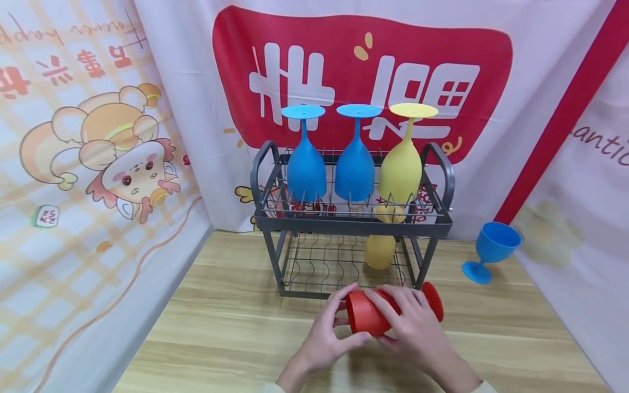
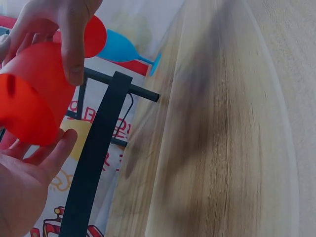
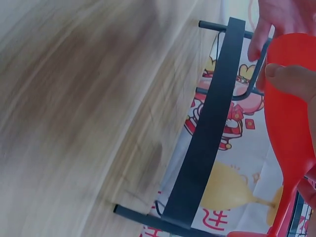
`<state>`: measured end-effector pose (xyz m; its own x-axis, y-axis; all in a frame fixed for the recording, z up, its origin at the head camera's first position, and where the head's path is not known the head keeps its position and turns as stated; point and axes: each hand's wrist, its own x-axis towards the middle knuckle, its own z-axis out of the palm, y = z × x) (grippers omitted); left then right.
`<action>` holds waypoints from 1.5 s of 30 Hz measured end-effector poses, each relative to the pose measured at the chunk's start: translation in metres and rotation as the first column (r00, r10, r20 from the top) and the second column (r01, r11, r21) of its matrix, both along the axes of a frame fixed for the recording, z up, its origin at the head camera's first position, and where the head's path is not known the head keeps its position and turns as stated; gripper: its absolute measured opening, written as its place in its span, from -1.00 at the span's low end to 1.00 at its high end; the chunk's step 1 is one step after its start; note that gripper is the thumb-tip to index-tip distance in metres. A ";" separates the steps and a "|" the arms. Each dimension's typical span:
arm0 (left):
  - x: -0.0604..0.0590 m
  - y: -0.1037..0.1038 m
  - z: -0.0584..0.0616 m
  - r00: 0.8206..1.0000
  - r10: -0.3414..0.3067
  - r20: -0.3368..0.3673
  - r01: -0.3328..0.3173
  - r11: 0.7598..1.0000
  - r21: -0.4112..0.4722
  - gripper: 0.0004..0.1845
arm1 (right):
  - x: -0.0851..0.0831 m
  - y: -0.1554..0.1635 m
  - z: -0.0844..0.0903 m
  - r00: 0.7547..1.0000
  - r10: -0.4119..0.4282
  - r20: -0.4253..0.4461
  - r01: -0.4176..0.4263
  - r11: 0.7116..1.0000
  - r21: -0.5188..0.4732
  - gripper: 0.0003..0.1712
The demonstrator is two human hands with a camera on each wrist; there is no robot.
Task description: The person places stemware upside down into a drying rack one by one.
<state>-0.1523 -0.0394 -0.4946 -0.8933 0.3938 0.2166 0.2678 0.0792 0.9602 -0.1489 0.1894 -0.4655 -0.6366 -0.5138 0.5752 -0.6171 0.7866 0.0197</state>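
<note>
A red plastic goblet [image 1: 366, 315] lies sideways between both hands, in front of the rack's lower edge. Its mouth faces left and its round foot [image 1: 433, 302] points right. My right hand [image 1: 415, 327] grips the bowl from above, with the thumb along its side in the right wrist view. Around the mouth end curve the fingers and thumb of my left hand [image 1: 328, 334]; part of that hand is hidden behind the cup. In the left wrist view the goblet's open bowl [image 2: 44, 74] shows close up.
Behind the hands stands a dark two-tier wire rack [image 1: 354, 225]. Upside down on top are two blue goblets [image 1: 306, 169] [image 1: 355, 170] and a yellow goblet [image 1: 400, 172]. Another yellow goblet [image 1: 379, 252] is upside down below. A blue goblet [image 1: 495, 243] stands right on the wooden table [image 1: 221, 327].
</note>
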 end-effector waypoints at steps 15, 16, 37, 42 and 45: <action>-0.002 -0.003 -0.005 0.993 0.108 0.041 -0.109 0.993 0.039 -0.26 | -0.001 -0.015 -0.011 1.000 0.003 -0.013 -0.003 1.000 0.001 0.17; -0.003 -0.003 -0.005 0.993 0.113 0.041 -0.115 0.993 0.041 -0.26 | -0.002 -0.016 -0.011 1.000 0.002 -0.009 -0.001 1.000 0.004 0.17; -0.025 -0.008 -0.011 0.977 0.168 0.129 -0.188 0.969 0.163 -0.28 | 0.000 -0.018 -0.019 0.998 -0.064 0.024 0.068 0.964 -0.256 -0.02; -0.030 -0.007 -0.018 0.966 0.187 0.179 -0.229 0.939 0.256 -0.27 | 0.007 -0.029 -0.024 0.955 -0.013 0.296 0.197 0.775 -0.600 -0.30; -0.030 -0.004 -0.020 0.960 0.201 0.196 -0.253 0.923 0.291 -0.27 | 0.010 -0.037 -0.022 0.827 0.125 0.549 0.407 0.540 -0.737 -0.40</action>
<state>-0.1825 -0.0434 -0.5145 -0.9834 0.1127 0.1424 0.1195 -0.1889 0.9747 -0.1391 0.1526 -0.4880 -0.9588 0.1219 0.2566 -0.1974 0.3636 -0.9104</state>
